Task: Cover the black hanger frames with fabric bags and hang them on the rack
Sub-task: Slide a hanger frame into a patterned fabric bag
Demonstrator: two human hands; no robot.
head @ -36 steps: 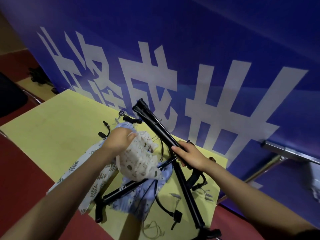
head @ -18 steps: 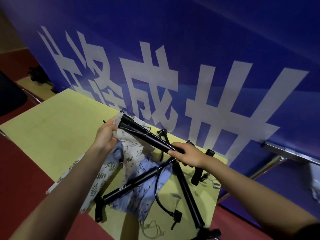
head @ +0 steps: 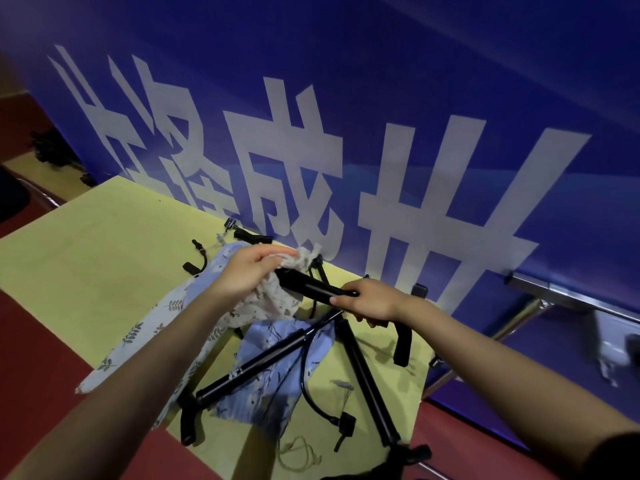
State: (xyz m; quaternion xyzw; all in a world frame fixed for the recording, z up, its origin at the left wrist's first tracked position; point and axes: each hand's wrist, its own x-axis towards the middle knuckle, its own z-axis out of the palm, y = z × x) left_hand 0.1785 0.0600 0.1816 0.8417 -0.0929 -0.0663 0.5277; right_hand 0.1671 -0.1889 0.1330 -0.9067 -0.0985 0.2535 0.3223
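Hands work together above a yellow table [head: 86, 258]. The left hand [head: 247, 271] clenches the bunched mouth of a cream printed fabric bag [head: 273, 299], fingers curled into the cloth, and holds it against the near tip of a black folded hanger frame [head: 311, 289]. The right hand [head: 369, 301] grips the other end of that same frame, thumb on top, fingers wrapped beneath. The frame lies between the two hands, raised off the table, its left end touching the bag's opening.

Below the hands, a light blue patterned bag [head: 277, 379] lies flat with a black rack pole [head: 256, 367] resting across it. A second black pole [head: 369, 382] runs down from under the right hand toward the table's near edge. Under the left forearm sits a white leaf-print bag [head: 138, 337]. A curved black cable with a clip [head: 329, 415] rests just below the blue bag. Behind the hands stands a blue banner [head: 381, 98] with large white characters.
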